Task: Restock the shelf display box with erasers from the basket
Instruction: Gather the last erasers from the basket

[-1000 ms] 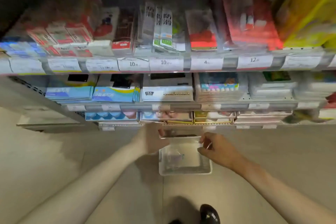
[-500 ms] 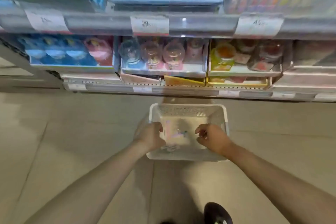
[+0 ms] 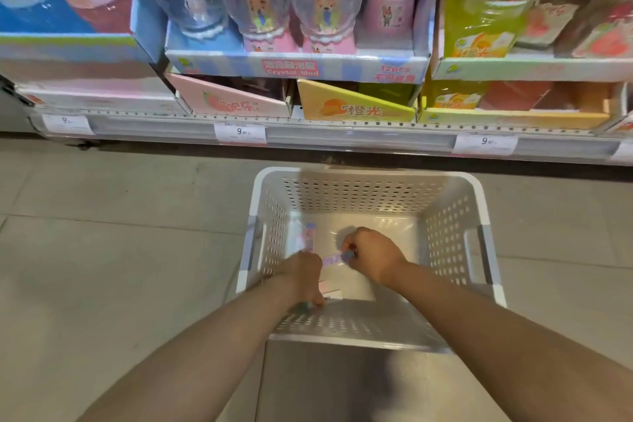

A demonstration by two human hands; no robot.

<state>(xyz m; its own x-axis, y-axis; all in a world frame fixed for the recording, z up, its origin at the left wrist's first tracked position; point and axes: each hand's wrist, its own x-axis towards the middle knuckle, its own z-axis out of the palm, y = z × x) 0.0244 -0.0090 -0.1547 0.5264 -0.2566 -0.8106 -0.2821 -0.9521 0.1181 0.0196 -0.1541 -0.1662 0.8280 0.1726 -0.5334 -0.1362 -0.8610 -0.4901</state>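
A white perforated basket (image 3: pixel 452 216) stands on the floor below the bottom shelf. Both my hands are down inside it. My right hand (image 3: pixel 373 255) pinches one end of a purple packaged eraser (image 3: pixel 334 259) lying across the basket's floor. My left hand (image 3: pixel 303 276) is curled low by the near wall, fingers round something bluish that is mostly hidden. A pink and blue eraser pack (image 3: pixel 308 236) leans against the left wall, and another pack (image 3: pixel 329 289) lies flat between my hands. The display box for erasers is out of view.
The bottom shelf (image 3: pixel 342 135) with price tags runs across just beyond the basket. On it stand display boxes of snow-globe toys (image 3: pixel 294 67), a pink box (image 3: pixel 233 101) and an orange box (image 3: pixel 356 106). Grey floor tiles (image 3: pixel 120 216) surround the basket.
The view has dropped from the upper shelves to the floor and come much closer. Both hands went from above the basket down into it, and the right hand took hold of a purple eraser.
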